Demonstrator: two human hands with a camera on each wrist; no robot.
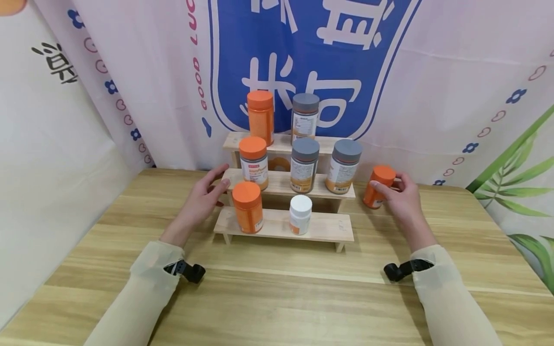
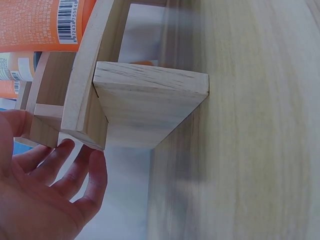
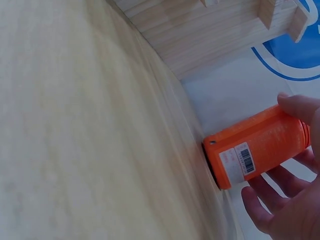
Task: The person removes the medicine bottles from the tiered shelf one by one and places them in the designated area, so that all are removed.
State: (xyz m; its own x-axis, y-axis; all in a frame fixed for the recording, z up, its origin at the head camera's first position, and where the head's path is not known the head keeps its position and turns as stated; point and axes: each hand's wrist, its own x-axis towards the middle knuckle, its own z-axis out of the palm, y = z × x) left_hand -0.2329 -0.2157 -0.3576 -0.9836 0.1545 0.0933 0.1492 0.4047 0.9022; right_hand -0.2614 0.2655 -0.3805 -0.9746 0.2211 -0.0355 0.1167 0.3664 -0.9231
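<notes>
A three-tier wooden display stand [image 1: 285, 222] holds several supplement bottles. My left hand [image 1: 203, 194] is at its left end, thumb and fingers curled about the end of the middle tier [image 2: 43, 131]. To the right of the stand, my right hand [image 1: 402, 197] grips an orange supplement bottle [image 1: 378, 188] by its upper part, thumb on one side and fingers on the other. This orange bottle [image 3: 255, 150] has a small barcode label near its base. Its base is at or very near the tabletop; I cannot tell whether it touches.
Orange bottle [image 1: 261, 120] and grey-lidded bottle [image 1: 305, 117] stand on the top tier. Below are an orange-lidded bottle [image 1: 254, 166] and two grey-lidded ones. The bottom tier carries an orange bottle [image 1: 248, 211] and a small white bottle [image 1: 300, 216]. A printed curtain [image 1: 433, 96] hangs behind the wooden table [image 1: 281, 298].
</notes>
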